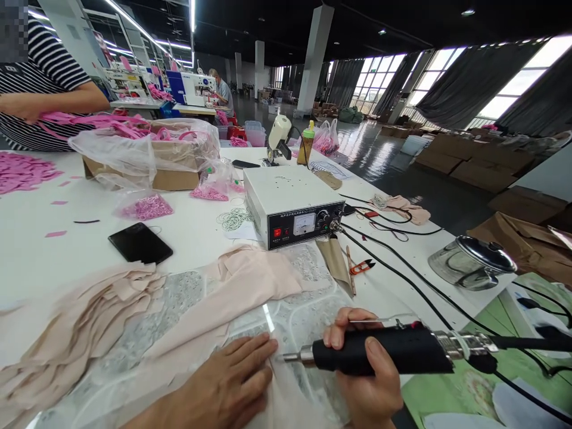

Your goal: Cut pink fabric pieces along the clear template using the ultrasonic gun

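My left hand lies flat with its fingers stretched out, pressing on pale beige fabric over a clear patterned sheet. In my right hand is a black corded handheld tool, probably an ultrasonic handpiece. Its thin metal tip points left, just right of my left fingertips; I cannot tell whether it touches the fabric. A folded beige piece lies beyond my left hand, and a fanned stack of beige strips is to the left.
A white control box stands ahead, with cables running to the tool. Orange thread snips, a lidded pot and a phone lie around. A co-worker in stripes handles pink strips by a carton.
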### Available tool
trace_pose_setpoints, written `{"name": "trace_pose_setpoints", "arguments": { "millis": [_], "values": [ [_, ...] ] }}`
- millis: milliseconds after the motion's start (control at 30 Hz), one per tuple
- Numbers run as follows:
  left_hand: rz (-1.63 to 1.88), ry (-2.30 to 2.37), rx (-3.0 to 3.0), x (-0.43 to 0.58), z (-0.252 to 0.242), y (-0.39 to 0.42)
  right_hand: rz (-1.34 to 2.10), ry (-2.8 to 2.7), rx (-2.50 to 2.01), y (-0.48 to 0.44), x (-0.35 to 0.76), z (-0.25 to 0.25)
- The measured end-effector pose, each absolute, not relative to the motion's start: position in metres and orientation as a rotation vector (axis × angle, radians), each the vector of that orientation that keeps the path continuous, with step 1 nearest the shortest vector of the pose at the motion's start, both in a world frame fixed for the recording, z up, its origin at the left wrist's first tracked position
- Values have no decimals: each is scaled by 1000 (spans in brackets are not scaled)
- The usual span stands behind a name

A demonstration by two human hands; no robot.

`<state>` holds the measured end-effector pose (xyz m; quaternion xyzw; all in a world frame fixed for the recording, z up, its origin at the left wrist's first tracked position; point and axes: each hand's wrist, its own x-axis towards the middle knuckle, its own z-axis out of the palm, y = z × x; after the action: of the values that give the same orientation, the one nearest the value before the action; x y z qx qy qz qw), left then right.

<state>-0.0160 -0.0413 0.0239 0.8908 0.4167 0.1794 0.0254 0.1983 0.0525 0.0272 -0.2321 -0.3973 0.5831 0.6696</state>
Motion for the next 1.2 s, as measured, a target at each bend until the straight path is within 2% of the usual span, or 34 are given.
{"name": "trace_pose_setpoints", "arguments": {
  "millis": [367,600,833,1200],
  "values": [
    [448,1278,2772,-16,26,-40,1188,-948,-543,59,199,38],
    [613,1288,2689,-15,26,-39,1135,-1017,-522,60,192,38],
    [477,1311,2754,-15,26,-42,1169,-1034,-493,60,193,34],
    [562,1328,2732,-15,23,-42,1151,-1067,-469,60,189,36]
  ]
}}
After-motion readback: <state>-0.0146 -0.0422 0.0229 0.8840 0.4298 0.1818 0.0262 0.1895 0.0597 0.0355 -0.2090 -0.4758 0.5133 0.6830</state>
